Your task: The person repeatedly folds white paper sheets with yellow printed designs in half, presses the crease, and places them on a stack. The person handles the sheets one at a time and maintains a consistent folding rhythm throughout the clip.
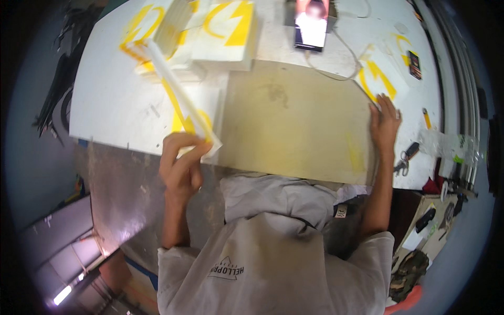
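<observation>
My left hand (181, 163) is closed, pinching the near end of a white-and-yellow printed sheet (181, 94). The sheet is lifted, slanting away to the upper left, and is seen nearly edge-on and blurred. Below it, another white-and-yellow sheet (181, 113) lies on the white table. At the right, my right hand (386, 123) has its fingers stretched out over the near edge of white-and-yellow printed sheets (382, 79). Whether that is one sheet or a stack, I cannot tell. A brownish-yellow board (294, 123) lies flat between my hands.
Tall stacks of printed sheets (223, 34) stand at the far left of the table. A lit phone (312, 26) with a cable (336, 79) is at the back. Toward the right edge lie a small dark box-like item (415, 65), a yellow cutter (427, 119) and scissors (407, 158).
</observation>
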Available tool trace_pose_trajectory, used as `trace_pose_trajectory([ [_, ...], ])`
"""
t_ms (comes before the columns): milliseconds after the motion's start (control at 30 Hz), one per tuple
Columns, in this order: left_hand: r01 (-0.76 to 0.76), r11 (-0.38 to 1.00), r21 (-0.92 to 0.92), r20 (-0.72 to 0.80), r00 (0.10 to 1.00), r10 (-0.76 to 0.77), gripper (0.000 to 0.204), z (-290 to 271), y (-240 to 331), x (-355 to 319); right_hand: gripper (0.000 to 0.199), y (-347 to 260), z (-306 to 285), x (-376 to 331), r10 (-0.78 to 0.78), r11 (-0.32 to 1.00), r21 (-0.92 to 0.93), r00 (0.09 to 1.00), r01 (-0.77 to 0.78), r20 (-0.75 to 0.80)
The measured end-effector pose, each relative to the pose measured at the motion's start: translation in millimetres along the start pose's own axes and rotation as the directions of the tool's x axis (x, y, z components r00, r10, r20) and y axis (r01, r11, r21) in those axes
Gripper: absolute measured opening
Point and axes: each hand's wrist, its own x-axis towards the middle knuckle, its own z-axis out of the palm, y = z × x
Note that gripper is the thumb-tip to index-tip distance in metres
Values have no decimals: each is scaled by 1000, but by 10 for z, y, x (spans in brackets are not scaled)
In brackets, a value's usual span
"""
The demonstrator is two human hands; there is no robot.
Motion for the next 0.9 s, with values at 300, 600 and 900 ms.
trace_pose_trajectory([
  [300,163,930,330,392,872,-292,33,-293,-456,-575,28,187,-51,41,-11,999,-33,996,14,88],
  [600,486,837,-252,146,874,-464,37,210,-135,-647,35,-782,-462,-683,-170,913,310,939,265,-301],
  [900,739,-63,-671,635,528,-565,40,1105,278,-236,46,-1637,-804,-1110,-291,719,678,952,152,96],
])
